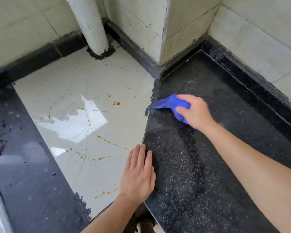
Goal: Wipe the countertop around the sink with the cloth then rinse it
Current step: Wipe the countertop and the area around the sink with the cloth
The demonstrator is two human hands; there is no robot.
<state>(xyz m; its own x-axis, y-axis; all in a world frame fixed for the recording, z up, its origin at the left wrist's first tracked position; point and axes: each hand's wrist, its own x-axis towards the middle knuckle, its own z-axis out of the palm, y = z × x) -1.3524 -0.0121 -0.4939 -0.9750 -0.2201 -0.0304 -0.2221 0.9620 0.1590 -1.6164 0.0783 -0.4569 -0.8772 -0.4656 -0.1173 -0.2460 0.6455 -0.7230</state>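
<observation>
Cloth (pixel 168 103), blue and bunched, sits on the dark speckled tabletop (pixel 225 174) right at the seam where it meets a pale glossy slab (pixel 71 78). One flap of the cloth trails out toward that seam. Of the two hands, the right hand (pixel 196 111) is on top of the cloth with its fingers curled round the bundle, slightly blurred. The left hand (pixel 139 175) holds nothing. Its fingers are straight and close together, and it is laid flat across the same seam, nearer the front edge. A damp streak (pixel 191 148) runs down the dark stone between the two hands. The pale slab carries scattered brown spots (pixel 116 103) and a shallow puddle (pixel 64 116) near its left side. At the back a white pipe (pixel 89 26) rises from the slab's far corner, against tiled walls (pixel 262 41).
</observation>
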